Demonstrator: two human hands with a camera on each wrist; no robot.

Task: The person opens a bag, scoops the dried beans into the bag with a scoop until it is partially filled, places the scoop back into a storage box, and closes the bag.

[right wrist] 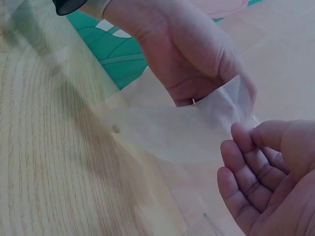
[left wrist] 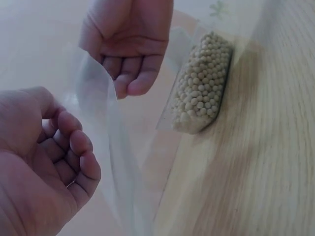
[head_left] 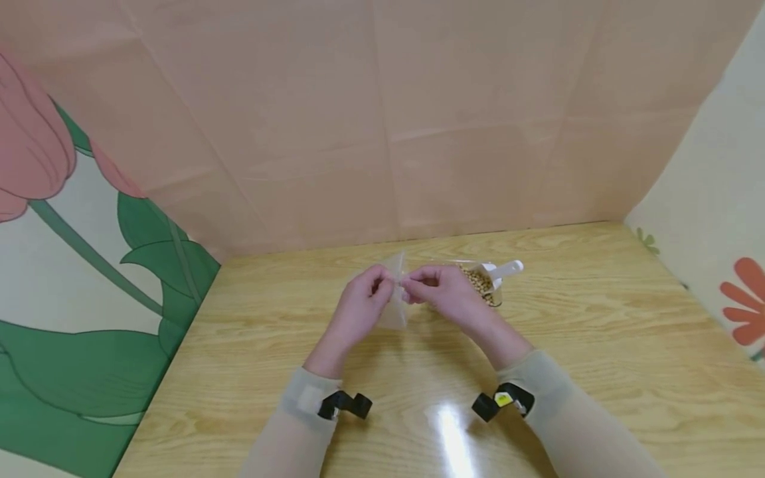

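A translucent plastic bag (head_left: 394, 315) hangs between the two hands above the table. My left hand (head_left: 361, 299) pinches its upper part from the left, fingers curled. From the right, my right hand (head_left: 448, 292) pinches the bag's edge between thumb and forefinger, close to the left fingertips. In the right wrist view the bag (right wrist: 167, 132) spreads out wide, with a small brownish spot (right wrist: 116, 129) at its far end. Behind the right hand, a clear container (left wrist: 165, 118) holds round pale beans (left wrist: 204, 78), partly hidden by that hand in the head view.
A white scoop (head_left: 508, 268) leans in the beans, its handle pointing right. The wood-grain table (head_left: 251, 372) meets a pink cloth backdrop (head_left: 382, 133) at the back. Flower-printed panels (head_left: 161, 332) stand at the left and right sides.
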